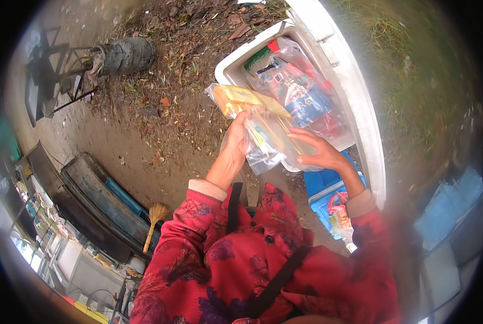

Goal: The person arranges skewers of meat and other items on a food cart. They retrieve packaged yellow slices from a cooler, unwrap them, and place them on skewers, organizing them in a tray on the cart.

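My left hand (pixel 232 139) grips a clear plastic bag (pixel 266 164) from its left side, thumb on top. Inside the bag are a yellow packet (pixel 241 95) and some thin pale sticks (pixel 258 138). At the bag's right side is my right hand (pixel 324 153), its fingers spread over the clear plastic; whether the fingertips touch it I cannot tell. Just beyond both hands stands a white cooler box (pixel 225 67) with raised rims. Several clear plastic bags (pixel 306 99) with red, blue and printed contents lie in it.
A blue plastic box (pixel 320 190) with packaged goods stands below the cooler, by my right forearm. On the dirt ground to the left are a grey metal cylinder (pixel 128 56), a long metal trough (pixel 99 178) and a straw hand broom (pixel 156 214). Grass (pixel 403 93) grows at the right.
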